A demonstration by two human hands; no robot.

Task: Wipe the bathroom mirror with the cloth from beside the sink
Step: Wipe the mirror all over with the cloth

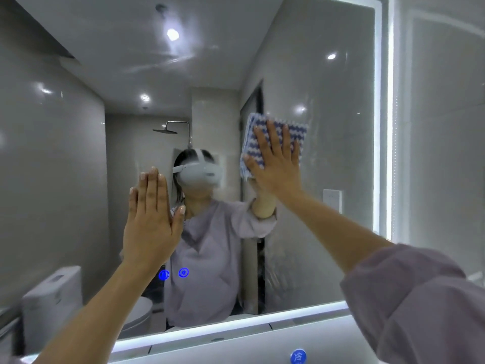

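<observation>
Cloth, blue-and-white, is pressed to the mirror at 3 o'clock under the straight, spread fingers of the right hand; left hand, flat and empty, at 7 o'clock.

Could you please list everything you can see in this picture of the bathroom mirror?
mirror: one, smeared glass, fills the view
light strip: one, white, along the mirror's right and bottom edges
cloth: one, blue and white waves, on the mirror, right of centre
touch icons: two, blue, on the lower glass
round sticker: one, blue, below the mirror
toilet: one, white, reflected lower left
shower head: one, dark, reflected near centre
sleeve: one, pale purple, lower right
left hand: one, flat before the glass, fingers straight
right hand: one, pressing the cloth, fingers spread
</observation>
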